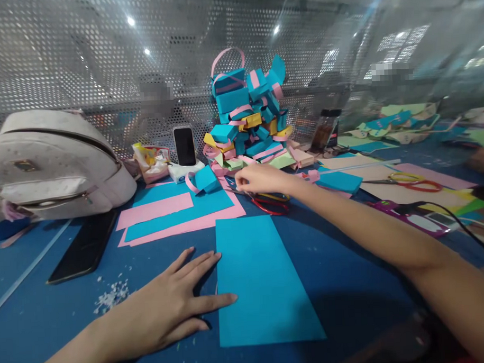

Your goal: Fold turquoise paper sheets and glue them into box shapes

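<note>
A blue sheet of paper [261, 281] lies flat on the table in front of me. My left hand [174, 297] rests at its left edge with fingers spread, one fingertip lying on the sheet. Farther off, my right hand [255, 178] is closed with its fingertips pressed together and pointing down; whether anything is pinched in them is hidden. Just beneath it lie red-handled scissors [271, 206], partly covered by the hand. Left of that hand are a pink strip [155, 210], larger blue and pink sheets, and a folded blue paper piece with a pink loop [205, 180].
A tall pile of folded paper pieces [244, 126] stands behind my right hand. At left are a white backpack [54, 167], a dark phone [83, 248] and paper scraps [112, 296]. More scissors [412, 182], a purple object [413, 215] and a cable lie at right.
</note>
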A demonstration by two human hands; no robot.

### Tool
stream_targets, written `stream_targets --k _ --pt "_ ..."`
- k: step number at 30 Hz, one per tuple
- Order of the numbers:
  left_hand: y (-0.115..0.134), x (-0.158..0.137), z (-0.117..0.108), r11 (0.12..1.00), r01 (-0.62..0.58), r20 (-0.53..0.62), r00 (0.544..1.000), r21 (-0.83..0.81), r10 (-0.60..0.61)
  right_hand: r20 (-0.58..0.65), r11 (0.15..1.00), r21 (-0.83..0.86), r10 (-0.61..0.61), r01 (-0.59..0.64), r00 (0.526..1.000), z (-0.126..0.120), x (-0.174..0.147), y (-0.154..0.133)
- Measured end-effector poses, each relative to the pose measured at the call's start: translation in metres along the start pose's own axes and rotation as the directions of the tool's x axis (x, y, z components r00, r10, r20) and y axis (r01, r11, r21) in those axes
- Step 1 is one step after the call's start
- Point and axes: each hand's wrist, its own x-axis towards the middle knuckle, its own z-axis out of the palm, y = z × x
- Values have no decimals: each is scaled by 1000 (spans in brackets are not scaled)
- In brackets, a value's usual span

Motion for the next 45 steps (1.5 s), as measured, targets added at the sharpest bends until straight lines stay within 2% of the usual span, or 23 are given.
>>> stream_targets --k 4,6,9,12,14,19,24,27,31,35,38,41,45 --pt "-1 0 1 1000 5 44 999 12 -5 -67 984 -115 126 -133 990 -6 12 2" --pt "-1 0 2 1000 8 31 999 2 -8 -76 980 -146 127 -137 989 -3 10 -2" --pt "-1 0 2 1000 8 10 1000 -18 -8 -27 995 -101 12 -14 1000 3 -4 -12" --pt "0 0 0 999 13 2 1000 -40 -13 179 990 77 -130 118 975 6 -23 -17" --pt "0 1 -1 996 48 8 999 -72 -47 269 983 150 -144 107 952 8 -33 -16" --pt "-6 7 -2 953 186 14 982 -238 -188 277 963 265 -127 51 952 19 -44 -4" --pt "-6 16 -4 912 221 -32 968 -344 -247 231 890 419 -295 179 927 31 -44 10" --pt "-1 21 -3 907 254 -71 954 -335 -293 193 814 523 -400 251 896 32 -45 19" --pt "9 25 -5 923 312 -173 920 -227 -353 141 642 742 -429 191 892 28 -52 26" --pt "30 30 -15 958 277 -333 899 -71 -285 128 463 886 -256 6 958 26 -66 29" --pt "49 36 -20 974 207 -319 932 88 -169 117 300 951 -130 -74 985 28 -80 25" --pt "59 41 -15 969 149 -260 961 195 -96 155 151 978 -79 -141 985 31 -93 18" --pt "49 39 2 950 172 -313 946 261 -85 198 60 980 -109 -192 974 36 -109 9"
